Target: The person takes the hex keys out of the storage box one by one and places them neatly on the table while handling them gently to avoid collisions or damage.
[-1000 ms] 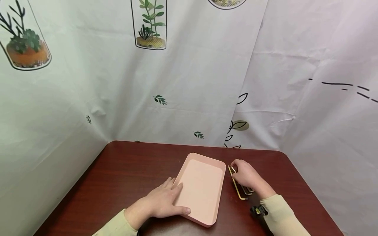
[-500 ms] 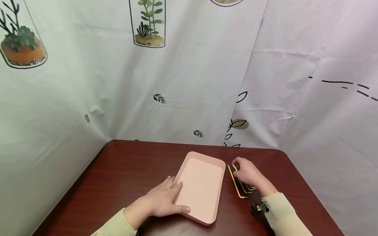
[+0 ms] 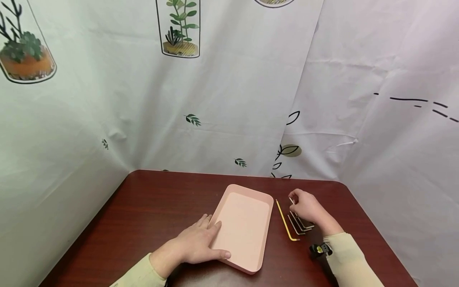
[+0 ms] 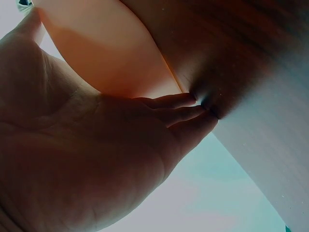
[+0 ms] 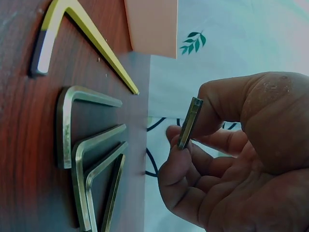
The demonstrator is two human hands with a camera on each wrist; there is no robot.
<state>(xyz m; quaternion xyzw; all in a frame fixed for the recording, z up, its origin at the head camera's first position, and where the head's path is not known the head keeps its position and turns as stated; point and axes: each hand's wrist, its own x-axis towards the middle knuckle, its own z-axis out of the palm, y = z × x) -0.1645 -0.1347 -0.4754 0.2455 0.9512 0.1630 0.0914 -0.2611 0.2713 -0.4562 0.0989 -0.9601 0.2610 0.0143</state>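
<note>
In the head view, a shallow pink tray [image 3: 241, 229] lies at an angle on the table. My left hand [image 3: 197, 243] rests on its left side with straight fingers, the thumb reaching over the near rim. Right of the tray, my right hand [image 3: 309, 207] pinches a short silver hex key [image 5: 190, 123] between thumb and finger, raised off the table. Below and left of that hand lie several silver L-shaped hex keys [image 5: 79, 179], side by side. A longer yellow hex key [image 3: 285, 221] lies between them and the tray.
The dark red-brown table [image 3: 165, 199] has rounded far corners. White cloth [image 3: 222, 99] with printed plants hangs behind it and along both sides. A small black device [image 3: 320, 250] sits at my right wrist.
My right hand has shifted to the right with the silver hex key, baring more of the silver keys on the table. The left hand and tray stay put.
</note>
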